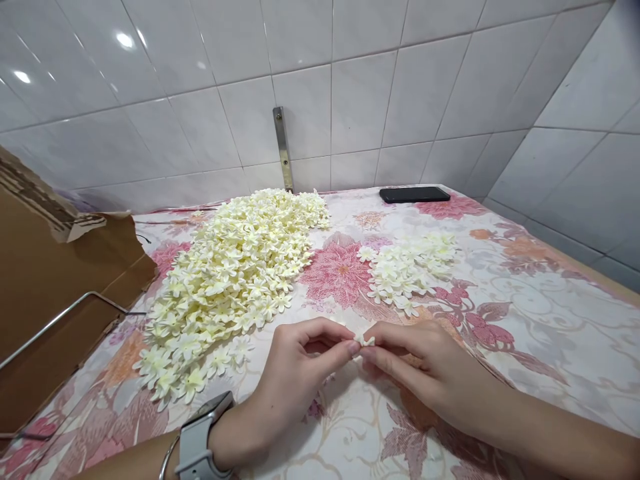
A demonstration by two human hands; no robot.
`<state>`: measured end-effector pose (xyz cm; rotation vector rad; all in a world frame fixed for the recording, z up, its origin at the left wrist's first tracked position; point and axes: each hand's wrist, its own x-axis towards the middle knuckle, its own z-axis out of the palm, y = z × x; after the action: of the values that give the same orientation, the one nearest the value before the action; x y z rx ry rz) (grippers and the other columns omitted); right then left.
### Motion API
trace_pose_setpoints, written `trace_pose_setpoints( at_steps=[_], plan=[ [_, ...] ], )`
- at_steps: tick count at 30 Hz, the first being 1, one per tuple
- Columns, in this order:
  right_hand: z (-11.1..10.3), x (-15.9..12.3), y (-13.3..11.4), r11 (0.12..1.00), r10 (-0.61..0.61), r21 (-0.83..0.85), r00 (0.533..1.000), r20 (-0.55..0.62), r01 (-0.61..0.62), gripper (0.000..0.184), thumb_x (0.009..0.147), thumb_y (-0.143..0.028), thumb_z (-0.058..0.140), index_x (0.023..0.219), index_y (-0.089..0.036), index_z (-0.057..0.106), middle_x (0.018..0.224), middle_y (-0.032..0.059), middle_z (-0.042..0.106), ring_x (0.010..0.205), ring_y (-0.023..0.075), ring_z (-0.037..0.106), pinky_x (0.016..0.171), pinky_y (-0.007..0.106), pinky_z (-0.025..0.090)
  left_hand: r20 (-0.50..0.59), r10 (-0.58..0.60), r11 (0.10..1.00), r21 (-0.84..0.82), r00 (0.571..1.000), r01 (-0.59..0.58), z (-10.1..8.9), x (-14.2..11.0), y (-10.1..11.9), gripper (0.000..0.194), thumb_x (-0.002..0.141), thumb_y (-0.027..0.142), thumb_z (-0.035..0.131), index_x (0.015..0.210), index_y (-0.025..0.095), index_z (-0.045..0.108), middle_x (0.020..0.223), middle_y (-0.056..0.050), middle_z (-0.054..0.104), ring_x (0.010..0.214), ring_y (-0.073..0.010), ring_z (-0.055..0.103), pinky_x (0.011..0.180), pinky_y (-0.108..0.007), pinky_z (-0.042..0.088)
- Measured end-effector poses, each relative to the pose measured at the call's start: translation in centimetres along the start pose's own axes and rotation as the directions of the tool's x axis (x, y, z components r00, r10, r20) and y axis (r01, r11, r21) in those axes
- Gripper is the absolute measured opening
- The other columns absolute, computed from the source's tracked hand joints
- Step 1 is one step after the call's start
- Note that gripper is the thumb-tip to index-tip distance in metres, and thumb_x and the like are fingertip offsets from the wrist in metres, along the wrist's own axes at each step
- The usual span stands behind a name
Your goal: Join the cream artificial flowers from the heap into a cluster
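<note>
Between the fingertips of both hands is a small white artificial flower (364,341), partly covered by the fingers. My left hand (303,363), with a grey-strapped watch at its wrist, pinches the flower from the left. From the right, my right hand (425,360) pinches it between thumb and forefinger. A large heap of cream-yellow flower heads (235,260) lies to the left, beyond my left hand. Past my right hand is a smaller pile of whiter flower heads (413,267).
A black phone (415,194) lies at the table's back edge by the tiled wall. An opened cardboard box (60,287) stands at the left, with a bent metal rod (75,303) before it. A floral tablecloth (550,333) covers the table. A metal bracket (283,150) is fixed to the wall.
</note>
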<state>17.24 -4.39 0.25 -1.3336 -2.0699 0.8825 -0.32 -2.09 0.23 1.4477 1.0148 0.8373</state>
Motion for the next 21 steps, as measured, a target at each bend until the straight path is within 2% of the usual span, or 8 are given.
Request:
trace_pose_setpoints(
  at_steps=[3, 5, 8, 11, 16, 21],
  plan=[
    [-0.10, 0.06, -0.13, 0.995, -0.074, 0.059, 0.997, -0.020, 0.075, 0.028, 0.091, -0.021, 0.035, 0.075, -0.018, 0.057, 0.063, 0.0012, 0.061, 0.057, 0.0135, 0.055, 0.054, 0.024, 0.038, 0.022, 0.019, 0.999, -0.027, 1.000, -0.019, -0.02, -0.07, 0.06, 0.005, 0.075, 0.024, 0.069, 0.074, 0.019, 0.070, 0.073, 0.001, 0.071, 0.070, -0.0126, 0.064, 0.064, -0.019, 0.048],
    [-0.15, 0.12, -0.07, 0.992, -0.068, 0.108, 0.997, -0.033, 0.071, 0.027, 0.091, -0.021, 0.035, 0.077, -0.019, 0.058, 0.068, 0.0016, 0.064, 0.061, 0.0139, 0.058, 0.057, 0.024, 0.040, 0.052, 0.021, 0.997, -0.076, 0.998, -0.017, 0.03, -0.07, 0.03, 0.006, 0.075, 0.023, 0.069, 0.080, 0.020, 0.070, 0.077, 0.001, 0.071, 0.074, -0.0128, 0.064, 0.068, -0.020, 0.050],
    [-0.14, 0.11, 0.29, 0.994, 0.026, 0.105, 0.997, -0.067, -0.018, 0.029, 0.090, -0.030, 0.042, 0.068, -0.019, 0.058, 0.061, 0.0011, 0.063, 0.055, 0.0137, 0.057, 0.053, 0.024, 0.038, 0.047, -0.005, 0.994, -0.113, 0.999, 0.010, 0.16, -0.05, -0.09, 0.012, 0.073, 0.025, 0.072, 0.082, 0.019, 0.067, 0.078, 0.001, 0.068, 0.075, -0.0131, 0.064, 0.069, -0.021, 0.050],
    [-0.14, -0.07, 0.48, 0.992, 0.101, 0.092, 0.985, -0.136, -0.089, 0.034, 0.088, -0.038, 0.049, 0.060, -0.020, 0.055, 0.049, -0.0016, 0.057, 0.045, 0.0121, 0.050, 0.047, 0.024, 0.034, 0.036, -0.027, 0.995, -0.093, 0.999, 0.030, 0.26, 0.01, -0.20, 0.015, 0.073, 0.028, 0.072, 0.080, 0.018, 0.065, 0.077, 0.000, 0.066, 0.075, -0.0137, 0.063, 0.068, -0.023, 0.050],
    [-0.28, -0.21, -0.16, 0.992, 0.017, 0.127, 0.991, -0.131, 0.000, 0.024, 0.088, -0.027, 0.048, 0.069, -0.019, 0.060, 0.059, -0.0018, 0.060, 0.055, 0.0118, 0.055, 0.052, 0.022, 0.038, 0.070, -0.037, 0.988, -0.145, 0.997, 0.047, 0.16, 0.16, -0.36, 0.017, 0.073, 0.029, 0.072, 0.085, 0.019, 0.064, 0.082, 0.000, 0.065, 0.075, -0.0140, 0.062, 0.069, -0.024, 0.050],
    [-0.39, 0.09, -0.21, 0.978, 0.035, 0.208, 0.991, -0.130, -0.007, 0.024, 0.087, -0.029, 0.051, 0.066, -0.019, 0.058, 0.059, -0.0023, 0.059, 0.055, 0.0113, 0.055, 0.051, 0.020, 0.039, 0.035, -0.014, 0.996, -0.093, 0.999, 0.017, 0.03, 0.19, -0.28, 0.010, 0.075, 0.027, 0.070, 0.082, 0.020, 0.068, 0.082, 0.000, 0.067, 0.077, -0.0132, 0.061, 0.069, -0.021, 0.047]
  ],
)
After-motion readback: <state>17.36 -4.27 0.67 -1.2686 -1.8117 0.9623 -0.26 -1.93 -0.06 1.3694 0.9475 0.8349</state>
